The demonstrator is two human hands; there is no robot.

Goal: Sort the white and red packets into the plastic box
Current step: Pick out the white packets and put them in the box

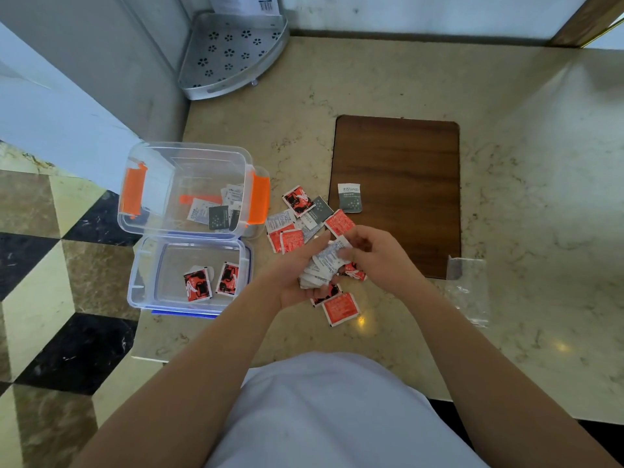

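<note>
My left hand (297, 275) cups a stack of white packets (322, 266) above the marble counter. My right hand (374, 256) pinches the top white packet of that stack. Loose red packets (339, 309) and white-and-grey packets (350, 196) lie scattered around and under both hands. A clear plastic box with orange clips (135, 197) stands at the left and holds several white and grey packets. In front of it, a clear box with blue trim (141, 292) holds two red packets (197, 285).
A brown wooden board (398, 157) lies behind the hands. A clear plastic bag (467, 292) rests at the right. A metal corner shelf (229, 52) sits at the back left. The counter's left edge runs beside the boxes, with tiled floor below.
</note>
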